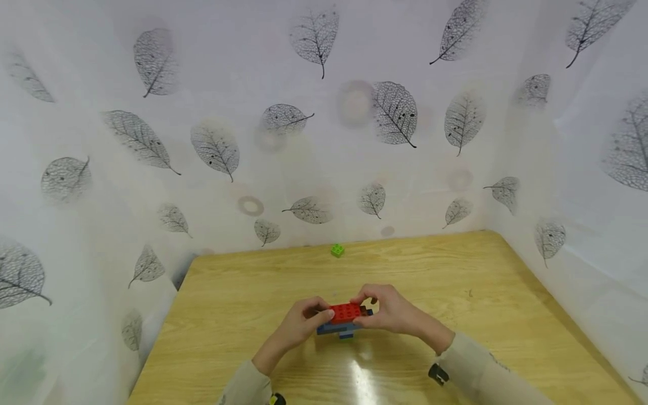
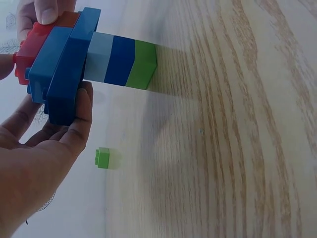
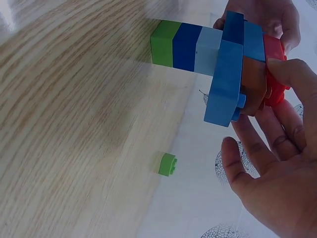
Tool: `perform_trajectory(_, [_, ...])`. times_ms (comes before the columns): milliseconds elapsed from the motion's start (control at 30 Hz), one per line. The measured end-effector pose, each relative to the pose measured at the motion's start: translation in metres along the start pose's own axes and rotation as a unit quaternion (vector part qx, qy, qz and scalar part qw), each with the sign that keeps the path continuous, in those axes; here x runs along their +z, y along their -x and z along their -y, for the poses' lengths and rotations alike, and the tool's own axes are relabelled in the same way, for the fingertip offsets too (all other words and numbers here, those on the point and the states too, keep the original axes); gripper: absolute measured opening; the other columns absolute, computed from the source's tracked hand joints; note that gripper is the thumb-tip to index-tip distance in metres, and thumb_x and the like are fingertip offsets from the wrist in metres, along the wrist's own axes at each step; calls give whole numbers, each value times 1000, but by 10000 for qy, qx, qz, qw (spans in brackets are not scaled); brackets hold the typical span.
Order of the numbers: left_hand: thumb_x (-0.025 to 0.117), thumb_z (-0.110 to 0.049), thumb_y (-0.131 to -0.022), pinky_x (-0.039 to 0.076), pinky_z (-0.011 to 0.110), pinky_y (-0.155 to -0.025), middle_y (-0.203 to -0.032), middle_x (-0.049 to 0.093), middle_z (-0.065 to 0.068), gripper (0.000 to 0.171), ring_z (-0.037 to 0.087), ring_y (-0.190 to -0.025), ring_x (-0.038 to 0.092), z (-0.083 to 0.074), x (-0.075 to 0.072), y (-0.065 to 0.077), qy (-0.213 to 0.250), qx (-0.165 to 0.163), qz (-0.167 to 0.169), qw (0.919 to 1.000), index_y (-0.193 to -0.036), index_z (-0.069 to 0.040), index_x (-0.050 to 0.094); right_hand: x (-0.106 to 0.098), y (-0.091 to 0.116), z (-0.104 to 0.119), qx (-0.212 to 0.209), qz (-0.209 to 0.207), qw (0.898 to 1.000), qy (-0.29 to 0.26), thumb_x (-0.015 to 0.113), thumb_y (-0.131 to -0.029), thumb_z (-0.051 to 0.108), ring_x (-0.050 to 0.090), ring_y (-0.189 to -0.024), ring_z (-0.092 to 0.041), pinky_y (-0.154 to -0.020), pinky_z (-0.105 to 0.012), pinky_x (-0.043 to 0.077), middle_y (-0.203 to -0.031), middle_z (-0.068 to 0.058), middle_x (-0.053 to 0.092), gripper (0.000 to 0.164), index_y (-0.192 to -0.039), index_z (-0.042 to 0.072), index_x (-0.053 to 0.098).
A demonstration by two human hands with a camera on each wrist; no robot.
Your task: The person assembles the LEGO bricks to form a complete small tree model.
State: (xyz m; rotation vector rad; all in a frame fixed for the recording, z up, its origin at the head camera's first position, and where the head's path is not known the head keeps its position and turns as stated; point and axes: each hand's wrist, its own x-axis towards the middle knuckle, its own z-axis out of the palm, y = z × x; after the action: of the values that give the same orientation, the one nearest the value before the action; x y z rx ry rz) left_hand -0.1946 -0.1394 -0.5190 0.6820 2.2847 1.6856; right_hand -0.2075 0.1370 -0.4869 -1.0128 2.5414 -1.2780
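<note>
A toy brick stack stands on the table between both hands. Its narrow column has a green brick [image 3: 165,43] at the bottom, then a dark blue brick [image 3: 186,47] and a light blue one [image 3: 207,52]. A long blue brick [image 2: 67,82] lies across the column, bearing a blue brick [image 2: 47,62] and a brown brick [image 3: 253,84]. The red brick [image 1: 346,312] tops these. My left hand [image 1: 296,326] holds the stack's left end, thumb at the red brick and fingers under the long blue one. With thumb and fingers, my right hand [image 1: 392,308] pinches the red brick's right side.
A loose small green brick [image 1: 337,250] sits near the back edge of the wooden table [image 1: 228,292]. White leaf-print sheeting [image 1: 324,163] rises behind the table and along both sides.
</note>
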Motion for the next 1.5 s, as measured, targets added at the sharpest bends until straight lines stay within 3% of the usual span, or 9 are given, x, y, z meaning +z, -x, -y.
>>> perform_trajectory(200, [61,-22,-106,52,25,-80,-102,72,12,21,8,-86,63,-2,1,0,-131,-88,-76,9998,-109,-4,72,-1,0,0,51,-23,10000,18,84,-91,28,64,-99,-6,-85,-39,51,-112,9,74,26,-114,23,72])
perform_trajectory(333, [60,-27,-108,54,25,-86,-113,74,10,25,8,-95,67,-4,2,0,-334,-137,-102,9993,-122,-8,70,-2,0,1,85,-37,9999,49,85,-90,27,63,-100,-5,-85,-38,51,-113,13,73,28,-114,26,71])
perform_trajectory(467, [66,-26,-106,57,27,-92,-123,74,11,32,13,-105,72,-6,2,2,-325,12,-143,9994,-134,-12,65,-2,-2,0,-33,-6,10000,57,84,-90,27,61,-100,-6,-84,-41,52,-113,11,72,28,-114,25,70])
perform_trajectory(733, [77,-27,-98,57,29,-95,-123,74,1,32,13,-107,70,-10,2,3,-398,183,-138,9989,-128,-19,69,-2,-5,-1,-348,36,9993,145,83,-91,26,64,-101,-10,-84,-36,52,-113,9,72,32,-119,21,70])
perform_trajectory(867, [77,-26,-98,57,28,-94,-123,74,3,32,11,-105,70,-10,1,4,-404,190,-135,9989,-128,-17,70,-7,-10,-2,-185,53,9998,72,81,-94,34,65,-105,-11,-87,-39,54,-117,10,73,33,-123,23,71])
perform_trajectory(1167, [75,-24,-100,57,26,-93,-128,72,10,34,11,-107,70,-9,-1,3,-402,202,38,9990,-131,-12,68,-25,-47,-19,497,-637,9967,86,73,-100,34,66,-105,-16,-84,-30,53,-119,-7,75,32,-126,15,72])
perform_trajectory(1500, [74,-26,-101,56,26,-96,-130,72,8,34,13,-111,70,-10,-1,1,-372,-1,133,9992,-132,-13,68,-24,-89,-60,918,-880,9917,208,72,-100,29,68,-108,-29,-89,-45,58,-129,-21,70,41,-131,3,67])
